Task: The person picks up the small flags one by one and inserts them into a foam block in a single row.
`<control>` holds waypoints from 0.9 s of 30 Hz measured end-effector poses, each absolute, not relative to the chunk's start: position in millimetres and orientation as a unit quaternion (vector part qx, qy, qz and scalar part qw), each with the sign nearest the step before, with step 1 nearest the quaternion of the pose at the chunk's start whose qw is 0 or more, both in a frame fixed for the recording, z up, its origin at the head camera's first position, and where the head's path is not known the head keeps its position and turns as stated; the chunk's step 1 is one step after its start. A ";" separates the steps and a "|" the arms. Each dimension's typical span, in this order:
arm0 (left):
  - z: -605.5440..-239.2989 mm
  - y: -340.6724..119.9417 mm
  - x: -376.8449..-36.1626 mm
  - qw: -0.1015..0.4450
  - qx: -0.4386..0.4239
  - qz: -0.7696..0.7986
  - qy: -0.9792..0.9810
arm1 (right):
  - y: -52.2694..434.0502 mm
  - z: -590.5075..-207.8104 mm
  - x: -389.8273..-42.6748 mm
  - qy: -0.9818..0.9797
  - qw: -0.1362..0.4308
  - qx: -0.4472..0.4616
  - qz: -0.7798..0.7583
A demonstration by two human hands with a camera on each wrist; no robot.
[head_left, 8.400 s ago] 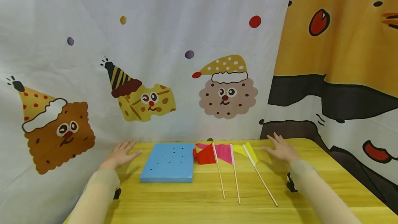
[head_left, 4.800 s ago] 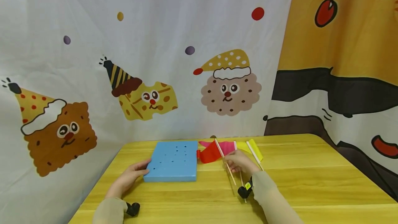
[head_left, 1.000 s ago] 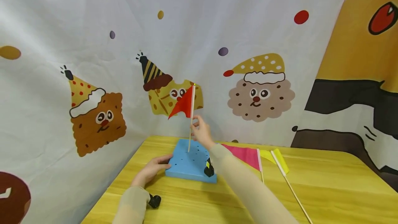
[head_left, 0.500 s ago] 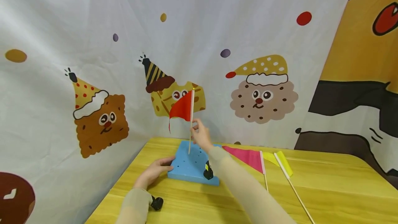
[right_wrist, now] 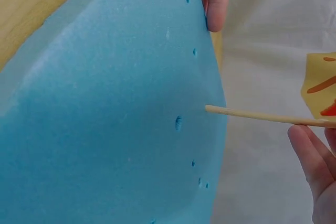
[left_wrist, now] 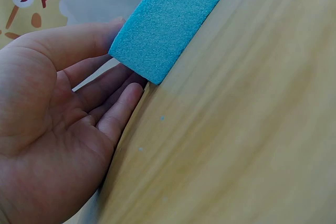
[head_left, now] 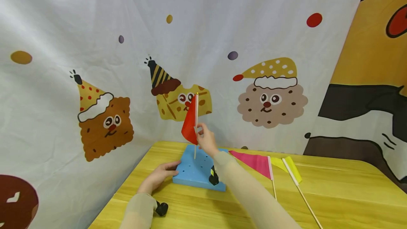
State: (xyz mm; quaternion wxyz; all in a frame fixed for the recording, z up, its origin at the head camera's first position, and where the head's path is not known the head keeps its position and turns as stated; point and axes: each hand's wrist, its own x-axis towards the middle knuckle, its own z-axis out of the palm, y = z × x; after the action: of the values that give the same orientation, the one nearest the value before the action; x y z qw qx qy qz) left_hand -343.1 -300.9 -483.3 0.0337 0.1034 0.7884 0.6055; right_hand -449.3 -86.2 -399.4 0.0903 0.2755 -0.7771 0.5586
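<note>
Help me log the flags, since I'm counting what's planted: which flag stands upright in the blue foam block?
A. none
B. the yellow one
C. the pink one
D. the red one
D: the red flag stands with its stick in the blue foam block, pinched by the right hand; the pink flag and yellow flag lie on the table.

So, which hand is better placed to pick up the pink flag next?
Probably the right hand: it is on the pink flag's side, pinching only the red flag's stick. The left hand steadies the blue foam block, farther away.

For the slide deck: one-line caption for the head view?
Right hand pinches red flag upright in blue foam block.
</note>
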 end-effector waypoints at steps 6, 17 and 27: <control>-483.1 -300.7 -343.2 0.035 0.103 0.606 0.788 | -85.7 -402.9 -448.1 -0.782 0.081 0.275 0.554; -481.2 -300.6 -344.0 0.034 0.096 0.602 0.792 | -83.5 -409.0 -444.6 -0.787 0.056 0.277 0.549; -480.1 -299.9 -342.6 0.035 0.092 0.603 0.792 | -82.2 -410.3 -439.2 -0.792 0.068 0.275 0.541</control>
State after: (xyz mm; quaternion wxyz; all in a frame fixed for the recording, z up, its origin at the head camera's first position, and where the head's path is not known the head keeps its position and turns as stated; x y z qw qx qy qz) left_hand -342.6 -299.9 -480.1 0.0353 0.0924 0.7918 0.6027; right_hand -439.2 -82.2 -410.3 0.0683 0.2751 -0.7916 0.5413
